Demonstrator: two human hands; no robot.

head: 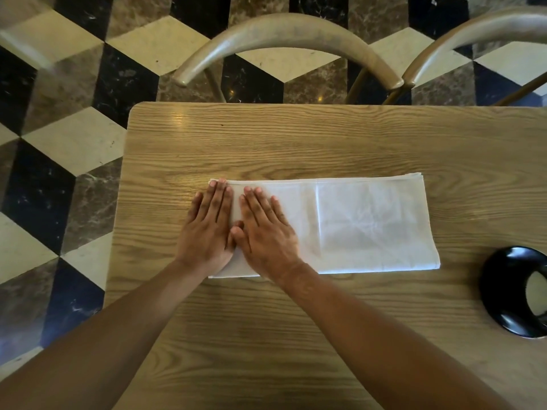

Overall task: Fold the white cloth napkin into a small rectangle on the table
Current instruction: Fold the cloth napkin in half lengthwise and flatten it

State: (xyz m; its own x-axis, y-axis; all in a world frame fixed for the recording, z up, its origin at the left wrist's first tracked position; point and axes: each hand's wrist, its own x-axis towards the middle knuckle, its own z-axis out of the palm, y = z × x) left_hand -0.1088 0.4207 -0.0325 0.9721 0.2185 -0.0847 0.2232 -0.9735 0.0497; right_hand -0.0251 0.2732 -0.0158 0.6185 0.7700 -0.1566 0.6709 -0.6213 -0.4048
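The white cloth napkin point(355, 226) is laid flat on the light wooden worktop point(296, 143), near its middle. It is folded into a long rectangle that runs from left to right, and a vertical crease is seen near its centre. The stacked layers are visible at its far right corner.

The left end of the napkin is pressed down by both hands. The left hand point(208, 229) is placed flat on the left edge, with the fingers straight and together; its outer fingers lie on the wood. The right hand point(265, 232) is placed just beside it, also flat, with the fingers slightly spread. The two thumbs are touching. Nothing is gripped by either hand.

A round black dish point(515, 291) is seen at the right edge of the worktop, apart from the napkin. Beyond the far edge, two curved wooden chair backs point(284, 31) are seen above a floor of cube-patterned marble tiles point(59, 128).
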